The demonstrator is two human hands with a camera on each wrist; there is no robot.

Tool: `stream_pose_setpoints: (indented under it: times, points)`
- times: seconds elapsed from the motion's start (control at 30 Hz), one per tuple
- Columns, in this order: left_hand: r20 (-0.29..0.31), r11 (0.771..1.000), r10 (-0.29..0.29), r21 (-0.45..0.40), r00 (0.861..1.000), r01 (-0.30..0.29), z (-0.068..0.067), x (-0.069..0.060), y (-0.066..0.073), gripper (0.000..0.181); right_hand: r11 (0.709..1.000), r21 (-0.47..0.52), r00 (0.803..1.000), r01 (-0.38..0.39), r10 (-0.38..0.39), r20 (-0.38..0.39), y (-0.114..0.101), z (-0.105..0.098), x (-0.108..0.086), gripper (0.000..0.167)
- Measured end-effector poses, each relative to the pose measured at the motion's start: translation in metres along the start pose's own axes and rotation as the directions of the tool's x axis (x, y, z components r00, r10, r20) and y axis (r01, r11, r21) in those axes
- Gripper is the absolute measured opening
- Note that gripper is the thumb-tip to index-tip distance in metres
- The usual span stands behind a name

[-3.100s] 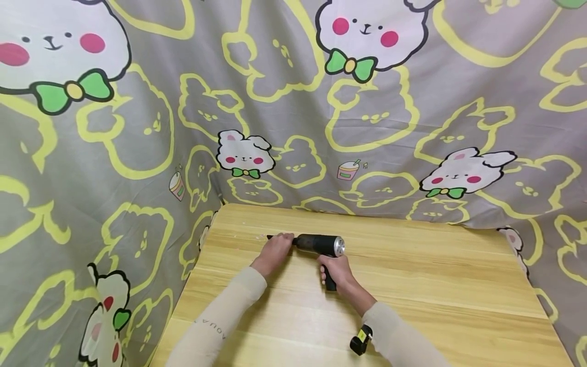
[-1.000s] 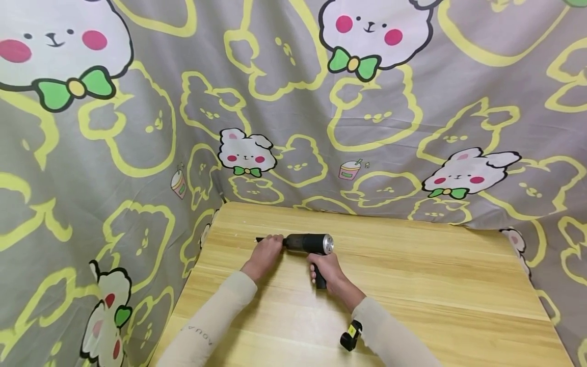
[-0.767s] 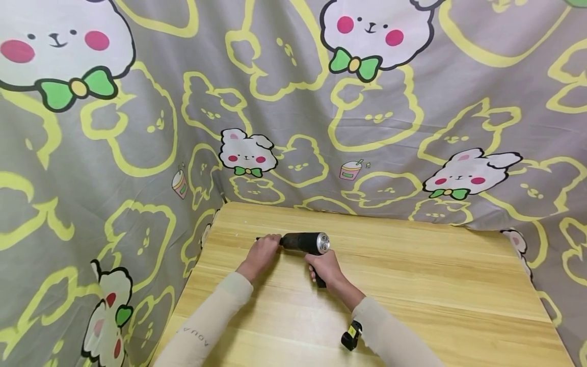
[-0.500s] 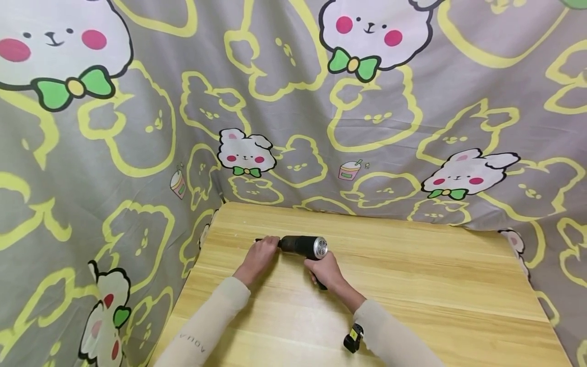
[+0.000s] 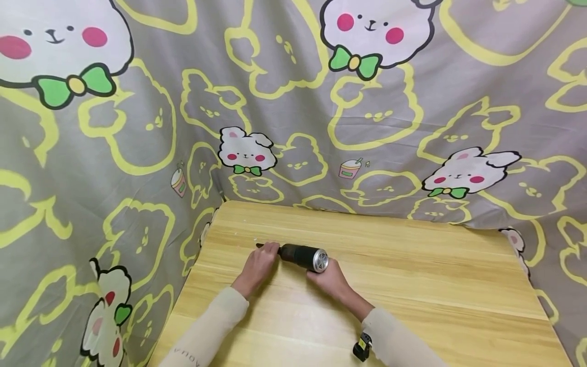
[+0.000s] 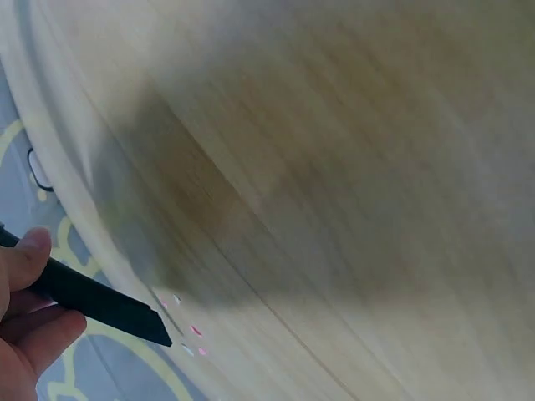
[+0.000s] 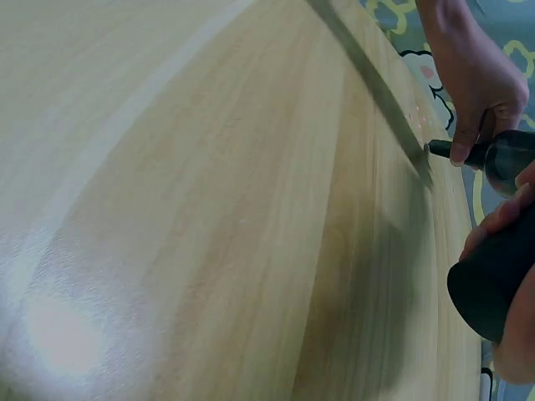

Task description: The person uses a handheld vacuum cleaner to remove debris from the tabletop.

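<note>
A black handheld vacuum cleaner (image 5: pixel 300 255) with a silver vented rear end lies across both hands above the wooden table, its nozzle pointing left. My left hand (image 5: pixel 258 264) pinches the slim nozzle; in the left wrist view thumb and fingers close round the dark nozzle (image 6: pixel 109 311). The vacuum's pistol handle is gripped by my right hand (image 5: pixel 332 283), which hides most of it in the head view. In the right wrist view the handle's base (image 7: pixel 481 301) shows below the curled fingers. Small pink and white scraps (image 6: pixel 196 331) lie beside the nozzle tip.
The pale wooden tabletop (image 5: pixel 412 275) extends right and toward me. A grey cartoon-print curtain (image 5: pixel 293 112) hangs along its back and sides. On the right wrist is a small black device (image 5: pixel 362 347). A few white specks (image 5: pixel 255 239) lie near the table's far left corner.
Both hands and the vacuum have moved left since the earliest frame, then slightly toward me. The vacuum's rear has turned toward me, and its handle is now mostly hidden behind the right hand.
</note>
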State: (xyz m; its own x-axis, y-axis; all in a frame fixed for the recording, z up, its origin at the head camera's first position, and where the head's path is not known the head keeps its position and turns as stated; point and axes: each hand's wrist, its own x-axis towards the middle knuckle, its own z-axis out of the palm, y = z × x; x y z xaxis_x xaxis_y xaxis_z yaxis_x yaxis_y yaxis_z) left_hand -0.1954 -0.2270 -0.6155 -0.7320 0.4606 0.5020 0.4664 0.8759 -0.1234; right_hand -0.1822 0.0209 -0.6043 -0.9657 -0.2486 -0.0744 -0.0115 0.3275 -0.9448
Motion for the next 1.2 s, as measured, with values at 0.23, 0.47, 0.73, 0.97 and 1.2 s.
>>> stream_pose_setpoints:
  times: [0.23,0.47,0.73,0.97,1.2]
  points:
    - [-0.118,0.999,0.028,-0.043,0.993,-0.033,-0.009,-0.012,0.002,0.023,0.937,-0.253,0.970,0.243,-0.236,0.058,0.003,-0.005,-0.017,0.036]
    - [-0.098,0.997,0.070,-0.030,0.993,-0.073,-0.017,-0.027,0.008,0.023,0.760,-0.449,0.875,0.469,-0.469,0.120,0.012,-0.009,-0.031,0.040]
    - [-0.001,0.990,0.143,-0.017,0.990,-0.143,-0.026,-0.038,0.013,0.024,0.706,-0.472,0.844,0.528,-0.498,0.199,0.017,-0.011,-0.041,0.046]
    - [0.050,0.991,0.128,-0.039,0.991,-0.126,-0.029,-0.046,0.009,0.032,0.638,-0.498,0.800,0.587,-0.551,0.237,0.014,-0.006,-0.037,0.043]
    - [0.035,0.990,0.127,-0.064,0.991,-0.124,-0.030,-0.050,0.002,0.033,0.589,-0.514,0.769,0.624,-0.581,0.267,0.014,0.002,-0.032,0.042]
